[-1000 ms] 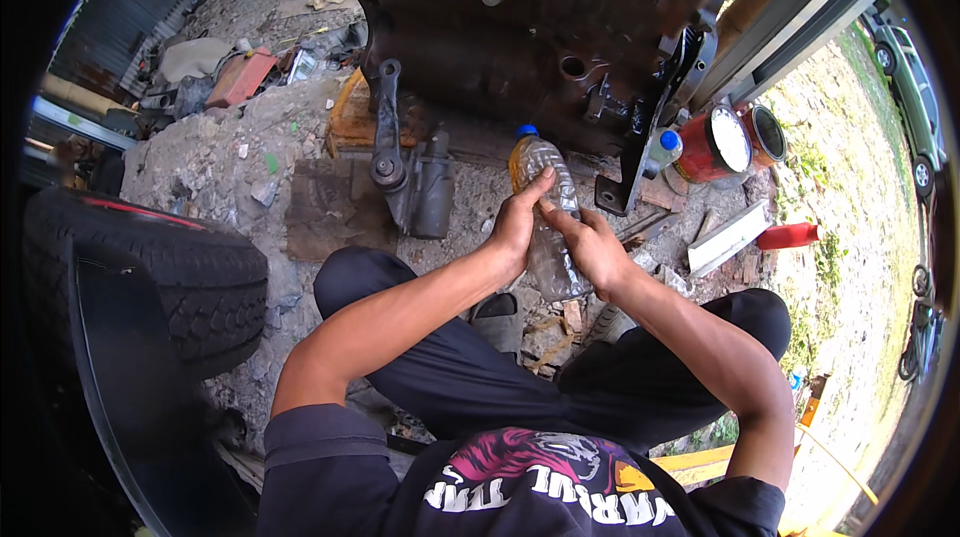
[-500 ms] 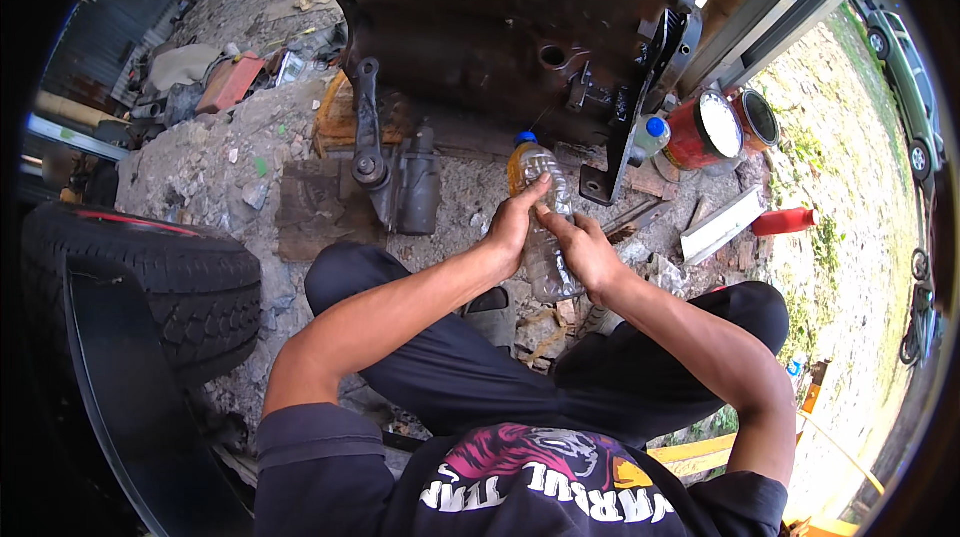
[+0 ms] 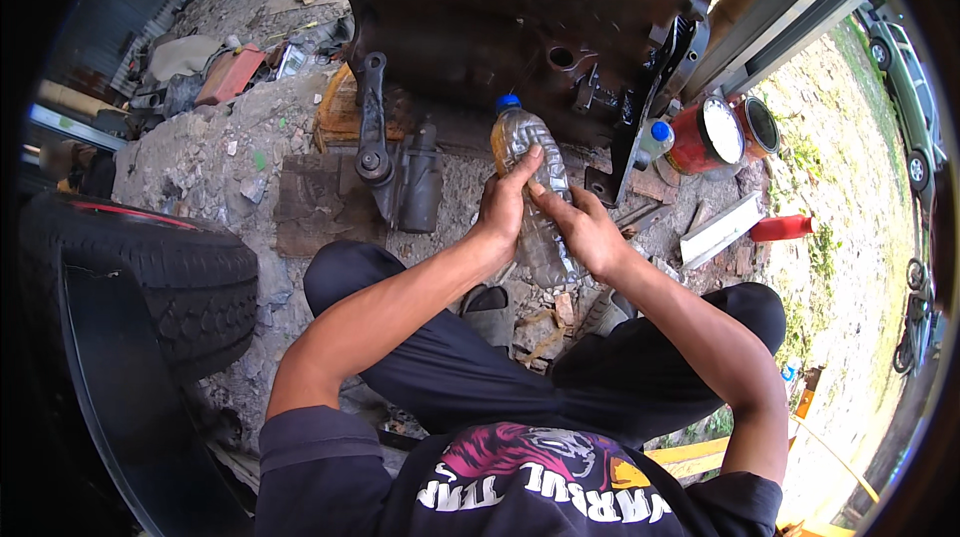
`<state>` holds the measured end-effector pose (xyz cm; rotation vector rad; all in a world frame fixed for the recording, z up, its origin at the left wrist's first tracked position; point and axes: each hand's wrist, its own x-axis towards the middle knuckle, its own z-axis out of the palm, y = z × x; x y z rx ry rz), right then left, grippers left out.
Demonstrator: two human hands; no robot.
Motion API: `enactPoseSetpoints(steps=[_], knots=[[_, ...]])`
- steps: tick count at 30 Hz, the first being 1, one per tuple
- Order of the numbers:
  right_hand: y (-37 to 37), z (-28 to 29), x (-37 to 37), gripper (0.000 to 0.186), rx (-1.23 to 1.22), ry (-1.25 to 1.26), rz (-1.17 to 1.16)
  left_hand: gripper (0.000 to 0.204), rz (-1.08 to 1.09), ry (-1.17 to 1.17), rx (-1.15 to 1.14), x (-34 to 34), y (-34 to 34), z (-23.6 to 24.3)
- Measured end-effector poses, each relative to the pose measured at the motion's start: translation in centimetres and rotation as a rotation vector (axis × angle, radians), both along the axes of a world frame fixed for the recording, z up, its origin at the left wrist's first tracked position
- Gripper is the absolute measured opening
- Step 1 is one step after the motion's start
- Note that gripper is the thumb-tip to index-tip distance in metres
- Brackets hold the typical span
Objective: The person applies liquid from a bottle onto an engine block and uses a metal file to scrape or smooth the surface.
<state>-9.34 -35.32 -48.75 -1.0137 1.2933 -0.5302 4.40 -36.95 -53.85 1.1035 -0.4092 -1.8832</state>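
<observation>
A clear plastic bottle (image 3: pixel 548 235) with a blue cap and a yellowish label is tilted between my two hands, its cap end pointing away from me. My left hand (image 3: pixel 505 205) wraps around its left side, and my right hand (image 3: pixel 588 235) grips it from the right. Both thumbs lie across the front of the bottle. Just beyond the cap stands a dark brown engine block (image 3: pixel 450 47). Left of the bottle, a grey cylindrical metal part with a lever arm (image 3: pixel 418 185) rests by a wooden board (image 3: pixel 325 207).
A tyre (image 3: pixel 195 287) stands close on my left. To the right are a red paint can (image 3: pixel 690 137), a second can (image 3: pixel 760 127), another blue-capped bottle (image 3: pixel 655 140), a white metal strip (image 3: pixel 720 230) and a red container (image 3: pixel 780 228). Rubble covers the ground.
The bottle has moved slightly up and away from me, held in both hands, with its cap now overlapping the lower part of the engine block.
</observation>
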Motion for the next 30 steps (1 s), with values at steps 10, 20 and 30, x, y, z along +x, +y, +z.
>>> enactPoseSetpoints(steps=[10,20,30], knots=[[-1.8,-1.4,0.9,0.062,0.009,-0.042,0.100,0.045,0.101,0.111,-0.043,1.5,-0.4,-0.4],[-3.0,1.5,3.9,0.066,0.053,0.081,0.147,0.050,0.202,0.126,0.062,3.3,-0.1,-0.5],[-4.1,2.5,5.2,0.072,0.079,0.046,0.257,0.050,0.326,0.157,0.024,3.8,0.1,-0.2]])
